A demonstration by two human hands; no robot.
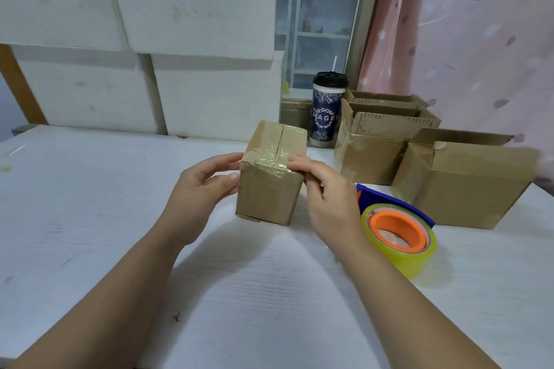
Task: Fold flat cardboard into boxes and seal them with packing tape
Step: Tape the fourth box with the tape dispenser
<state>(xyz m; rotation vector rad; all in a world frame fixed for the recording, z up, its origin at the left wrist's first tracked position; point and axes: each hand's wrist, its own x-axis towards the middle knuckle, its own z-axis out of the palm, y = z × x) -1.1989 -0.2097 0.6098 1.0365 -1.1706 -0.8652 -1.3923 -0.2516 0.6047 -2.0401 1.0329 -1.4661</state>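
A small brown cardboard box (271, 177) stands on the white table (90, 219), its top flaps closed and covered with clear tape. My left hand (204, 186) holds its left side, thumb on the near face and fingers at the top left edge. My right hand (325, 189) pinches the tape at the box's top right corner. A tape dispenser (398, 234) with a yellowish clear roll, orange core and blue body lies on the table just right of my right hand.
Several open cardboard boxes stand at the right, the nearest (461, 186) beside the dispenser, others (377, 141) behind it. A dark patterned cup with lid and straw (326, 111) stands behind the small box. White foam boards (135, 39) line the back wall.
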